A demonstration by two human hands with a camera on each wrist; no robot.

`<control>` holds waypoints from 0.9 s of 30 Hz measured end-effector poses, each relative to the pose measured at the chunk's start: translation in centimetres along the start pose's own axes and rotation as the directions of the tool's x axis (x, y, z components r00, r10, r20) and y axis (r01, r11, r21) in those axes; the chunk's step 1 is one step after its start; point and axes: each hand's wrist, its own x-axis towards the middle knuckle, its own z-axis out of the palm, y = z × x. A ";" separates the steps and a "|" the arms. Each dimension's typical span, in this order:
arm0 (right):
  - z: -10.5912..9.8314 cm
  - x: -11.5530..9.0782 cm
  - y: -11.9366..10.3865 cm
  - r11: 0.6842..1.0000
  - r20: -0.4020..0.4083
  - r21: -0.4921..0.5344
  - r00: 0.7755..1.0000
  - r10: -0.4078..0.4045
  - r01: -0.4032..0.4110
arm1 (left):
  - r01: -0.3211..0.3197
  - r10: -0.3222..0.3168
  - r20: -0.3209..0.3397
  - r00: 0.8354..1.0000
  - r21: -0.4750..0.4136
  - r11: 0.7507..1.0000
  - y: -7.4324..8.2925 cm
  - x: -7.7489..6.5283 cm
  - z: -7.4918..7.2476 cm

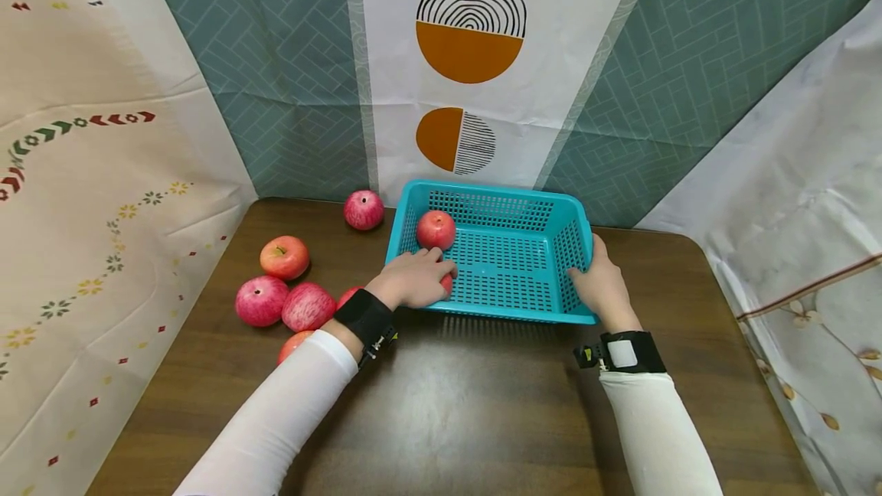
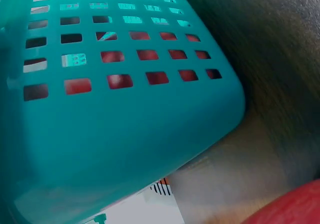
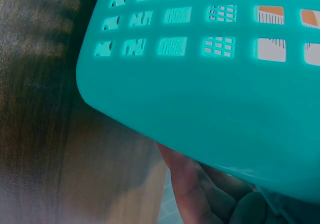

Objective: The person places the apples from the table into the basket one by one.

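A turquoise plastic basket (image 1: 482, 312) with slotted walls stands on the table. My left hand (image 1: 413, 278) reaches over its front left corner, fingers curled over a red apple (image 1: 447, 284) that is mostly hidden beneath them. Just behind it, inside the basket, sits another red apple (image 1: 436, 230). Red shows through the slots of the basket wall (image 2: 125, 124) in the left wrist view. At the opposite end my right hand (image 1: 601, 282) grips the right rim, thumb on the inner side. Its fingers (image 3: 185, 184) show under the basket edge in the right wrist view.
Left of the basket lie several apples, among them a dark pink one (image 1: 262, 301), a striped one (image 1: 308, 307) and an orange-red one (image 1: 285, 257). A lone pink apple (image 1: 364, 210) is near the back edge. A patterned cloth (image 1: 455, 98) hangs behind the wooden table (image 1: 441, 404).
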 end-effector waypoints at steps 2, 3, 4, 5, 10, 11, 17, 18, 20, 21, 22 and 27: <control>0.0 0.0 0.0 1.000 -0.001 -0.006 1.000 -0.001 0.001 | 0.001 -0.001 -0.007 1.000 -0.004 1.000 0.0 0.0 0.0; 0.0 0.0 0.0 1.000 -0.001 -0.007 1.000 -0.001 0.001 | 0.002 -0.002 -0.009 1.000 -0.006 1.000 0.0 0.0 0.0; 0.0 0.0 0.0 1.000 -0.002 -0.008 1.000 -0.001 0.001 | 0.002 -0.002 -0.012 1.000 -0.007 1.000 0.0 0.0 0.0; 0.0 0.0 0.0 1.000 -0.003 -0.008 1.000 0.000 0.000 | 0.004 -0.004 -0.014 1.000 -0.009 1.000 -0.1 0.0 0.0; 0.1 0.0 -0.1 1.000 -0.006 -0.007 1.000 0.004 -0.004 | 0.007 -0.008 -0.022 1.000 -0.015 1.000 -0.1 0.0 0.1; 0.1 -0.1 -0.1 1.000 -0.006 -0.007 1.000 0.004 -0.004 | 0.008 -0.009 -0.023 1.000 -0.016 1.000 -0.1 0.0 0.1; 0.0 0.0 -0.2 1.000 -0.004 -0.011 1.000 0.003 -0.003 | 0.014 -0.015 -0.032 0.999 -0.027 1.000 -0.1 0.0 0.2; 0.0 0.0 -0.1 1.000 -0.003 -0.012 1.000 0.003 -0.003 | 0.014 -0.015 -0.034 0.999 -0.029 0.999 -0.1 0.0 0.2; -0.1 0.0 -0.2 1.000 -0.002 -0.014 1.000 0.005 -0.005 | 0.011 -0.012 -0.038 0.999 -0.035 0.999 -0.1 -0.1 0.1; -0.1 0.0 -0.2 1.000 -0.001 -0.015 1.000 0.005 -0.005 | 0.007 -0.009 -0.042 0.999 -0.042 0.999 -0.1 -0.1 0.1; -0.1 0.0 -0.2 1.000 0.001 -0.015 1.000 0.005 -0.005 | 0.002 -0.004 -0.047 0.999 -0.045 0.999 -0.2 -0.1 0.1; -0.2 -0.2 -0.2 1.000 0.007 -0.004 1.000 0.005 -0.005 | -0.044 0.038 -0.095 0.995 -0.061 0.997 -0.4 -0.1 0.2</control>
